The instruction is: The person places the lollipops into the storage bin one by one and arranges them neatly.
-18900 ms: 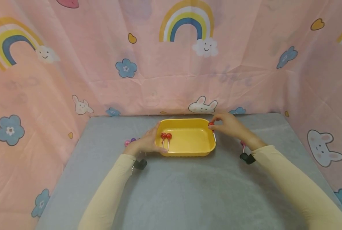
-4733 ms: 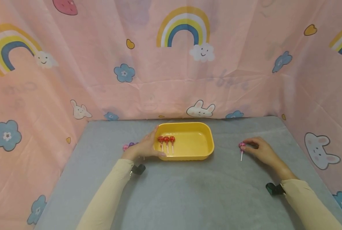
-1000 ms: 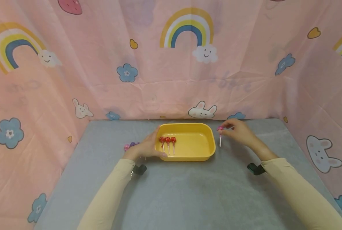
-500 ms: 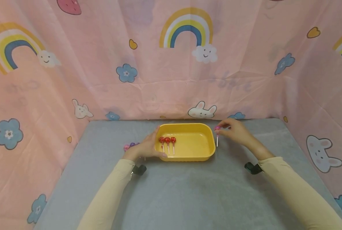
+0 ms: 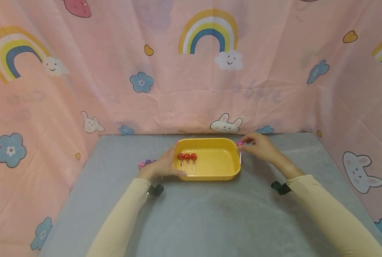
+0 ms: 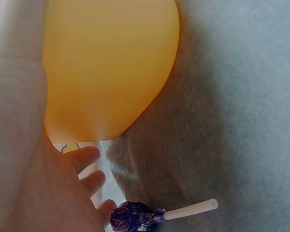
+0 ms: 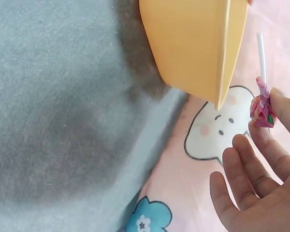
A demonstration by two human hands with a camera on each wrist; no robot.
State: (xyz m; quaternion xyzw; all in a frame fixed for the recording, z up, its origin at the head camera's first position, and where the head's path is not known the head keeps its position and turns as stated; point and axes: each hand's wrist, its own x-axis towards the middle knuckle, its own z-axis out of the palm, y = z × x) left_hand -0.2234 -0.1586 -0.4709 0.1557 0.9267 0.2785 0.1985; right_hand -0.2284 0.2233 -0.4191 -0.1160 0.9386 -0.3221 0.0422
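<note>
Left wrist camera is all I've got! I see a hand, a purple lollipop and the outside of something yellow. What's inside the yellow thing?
Observer: Three red lollipops lie in a row inside the yellow tray, near its left end.
Operator: Yum! Where's the other hand?
Observer: The head view shows the right hand at the tray's right end.
Operator: Is it holding anything?
Observer: Yes, the right wrist view shows it pinching a pink lollipop by its wrapped head.
</note>
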